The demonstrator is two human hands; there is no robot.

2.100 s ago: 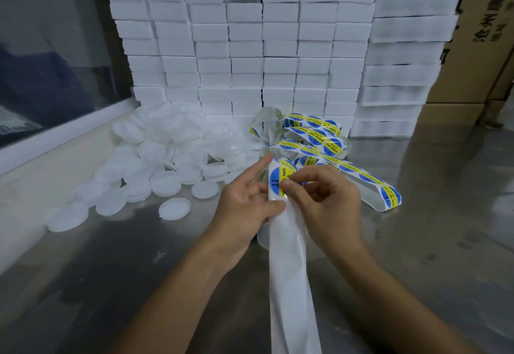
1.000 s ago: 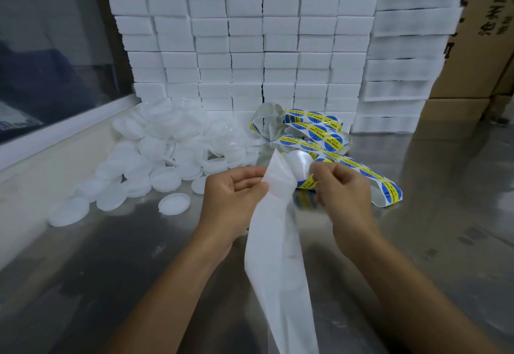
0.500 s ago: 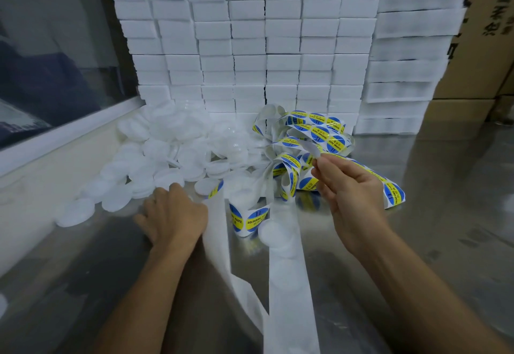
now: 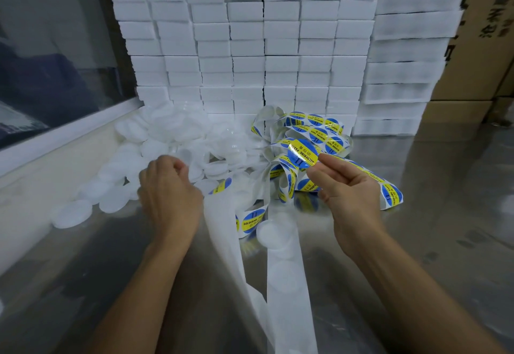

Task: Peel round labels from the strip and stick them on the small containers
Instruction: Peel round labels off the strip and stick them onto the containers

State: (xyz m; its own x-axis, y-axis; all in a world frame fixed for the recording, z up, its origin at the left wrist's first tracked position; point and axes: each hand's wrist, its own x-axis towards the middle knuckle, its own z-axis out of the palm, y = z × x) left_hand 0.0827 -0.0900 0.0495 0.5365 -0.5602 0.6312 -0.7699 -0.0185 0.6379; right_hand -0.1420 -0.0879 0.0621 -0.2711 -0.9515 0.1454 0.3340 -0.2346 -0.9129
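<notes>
- My right hand (image 4: 349, 186) pinched a round glossy label (image 4: 303, 154), blue with a yellow band across its middle, by its lower edge between thumb and fingertips, and held it up off the table, above the tangle of strip.
- The label was peeled free of its backing; black lettering ran along the yellow band and a black mark sat on the blue, upside down from where I looked.
- My left hand (image 4: 169, 189) reached over the heap of small round white plastic containers (image 4: 172, 136), fingers curled down into them; whether they gripped one I could not tell, since the back of the hand hid the fingertips.
- The containers were shallow, translucent white discs, piled loosely at the left of the table and thinning to single pieces near me.
- One such container (image 4: 271, 232) lay apart, resting on the white backing strip (image 4: 289, 284) between my forearms.
- The long label strip (image 4: 314, 128) was a shiny ribbon carrying more blue-and-yellow round labels, looped and curled on itself at the middle of the table, one end running right behind my right hand.
- The emptied part of the strip was plain white, smooth paper, and trailed toward me in two bands.
- The brushed metal table (image 4: 445, 242) gave dull reflections.
- Behind stood a wall of white foam-like rectangular blocks (image 4: 250, 47), stacked in neat columns, with brown cardboard boxes (image 4: 472, 56) at the right.
</notes>
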